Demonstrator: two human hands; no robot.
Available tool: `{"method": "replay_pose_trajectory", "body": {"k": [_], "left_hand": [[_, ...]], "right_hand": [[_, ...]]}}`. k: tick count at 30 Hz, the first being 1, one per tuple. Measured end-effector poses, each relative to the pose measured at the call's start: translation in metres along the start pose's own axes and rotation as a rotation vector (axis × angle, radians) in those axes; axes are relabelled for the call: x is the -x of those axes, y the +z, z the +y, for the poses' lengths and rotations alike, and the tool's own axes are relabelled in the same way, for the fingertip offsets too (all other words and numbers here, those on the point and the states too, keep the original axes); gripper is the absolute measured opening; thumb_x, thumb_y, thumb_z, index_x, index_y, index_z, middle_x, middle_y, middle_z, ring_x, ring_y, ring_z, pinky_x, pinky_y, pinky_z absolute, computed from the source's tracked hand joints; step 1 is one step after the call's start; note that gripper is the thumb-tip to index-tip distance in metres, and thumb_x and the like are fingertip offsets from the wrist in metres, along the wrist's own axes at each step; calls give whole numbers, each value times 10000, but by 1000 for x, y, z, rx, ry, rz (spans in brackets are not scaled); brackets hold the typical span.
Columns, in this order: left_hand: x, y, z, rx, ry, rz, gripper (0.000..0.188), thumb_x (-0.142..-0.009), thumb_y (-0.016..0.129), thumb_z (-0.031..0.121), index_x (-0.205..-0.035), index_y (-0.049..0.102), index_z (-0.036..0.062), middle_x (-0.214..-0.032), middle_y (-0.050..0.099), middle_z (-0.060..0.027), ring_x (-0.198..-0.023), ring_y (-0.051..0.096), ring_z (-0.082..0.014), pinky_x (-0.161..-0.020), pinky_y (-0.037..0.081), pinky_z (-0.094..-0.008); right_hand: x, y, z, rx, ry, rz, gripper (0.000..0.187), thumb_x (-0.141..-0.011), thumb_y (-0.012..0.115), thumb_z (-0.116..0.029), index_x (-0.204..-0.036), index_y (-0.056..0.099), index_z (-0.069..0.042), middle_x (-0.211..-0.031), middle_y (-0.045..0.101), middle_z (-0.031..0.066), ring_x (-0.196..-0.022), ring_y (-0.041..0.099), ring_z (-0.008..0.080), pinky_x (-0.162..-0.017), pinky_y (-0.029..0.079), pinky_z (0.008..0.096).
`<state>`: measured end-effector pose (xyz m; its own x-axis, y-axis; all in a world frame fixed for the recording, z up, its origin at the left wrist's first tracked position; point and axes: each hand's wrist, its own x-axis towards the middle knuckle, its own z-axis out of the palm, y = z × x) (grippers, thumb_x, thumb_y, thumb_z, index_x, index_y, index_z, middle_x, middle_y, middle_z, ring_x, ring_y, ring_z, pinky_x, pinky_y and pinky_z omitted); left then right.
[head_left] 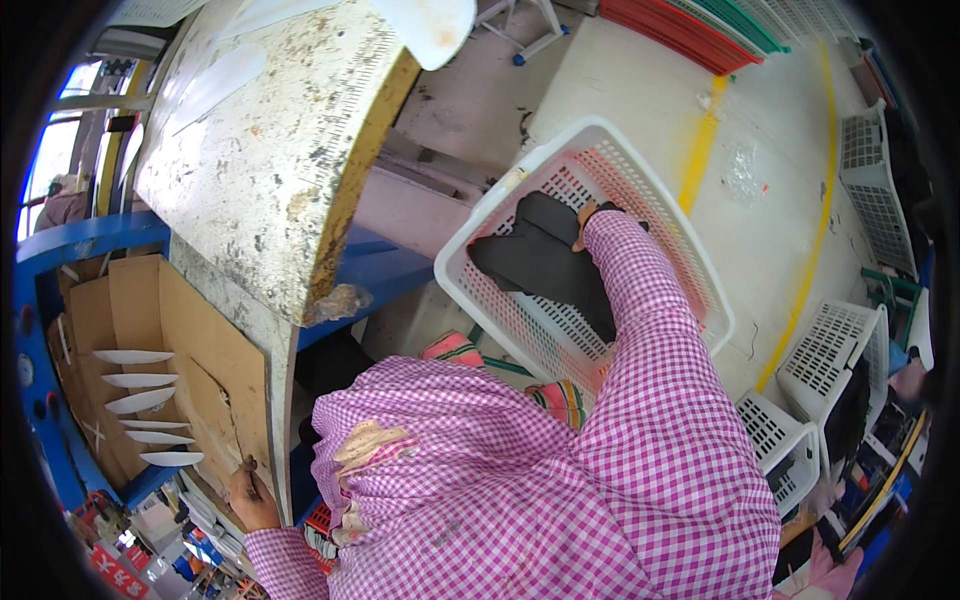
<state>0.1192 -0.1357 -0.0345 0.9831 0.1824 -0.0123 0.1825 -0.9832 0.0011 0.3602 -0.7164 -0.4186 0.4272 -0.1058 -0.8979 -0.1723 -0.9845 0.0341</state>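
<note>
In the basket: right hand, black pieces

Dark flat pieces, overlapping, inside white basket

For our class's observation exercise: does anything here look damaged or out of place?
Yes: the white, yellow-edged tabletop looks worn, with dark blotches; crumpled clear plastic, seemingly litter, lies on the pale floor.

The shirt is checked in magenta and white. The basket is white, the flat pieces dark grey, the cardboard brown, the tabletop white with dark specks.
</note>
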Motion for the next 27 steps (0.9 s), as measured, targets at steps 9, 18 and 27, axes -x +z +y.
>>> {"method": "replay_pose_trajectory", "body": {"k": [9,18,27], "left_hand": [[-2,-4,-4,-31,-37,-43,177,-883,516,-58,-1018,630,-40,-952,665,-185,-888,668,-296,-784,524,-365],[-24,9,8,-28,81,-80,206,-890,508,-56,-1056,628,-36,-957,665,-184,-914,662,-302,-801,515,-360],[-18,2,-11,9,37,-13,195,-896,507,-48,-1050,625,-26,-957,667,-174,-892,664,-294,-790,515,-356]], "right_hand": [[2,28,-6,-24,-64,205,957,-571,890,-423,-1360,448,-111,-1327,521,105,-1271,448,276,-1031,338,442],[112,101,-28,-90,-62,469,662,-644,820,-412,-1194,581,-132,-1161,526,69,-1136,460,260,-934,374,427],[62,100,53,-331,-151,27,945,-604,827,-497,-1378,470,-88,-1386,412,192,-1234,476,337,-1025,412,421]]}}
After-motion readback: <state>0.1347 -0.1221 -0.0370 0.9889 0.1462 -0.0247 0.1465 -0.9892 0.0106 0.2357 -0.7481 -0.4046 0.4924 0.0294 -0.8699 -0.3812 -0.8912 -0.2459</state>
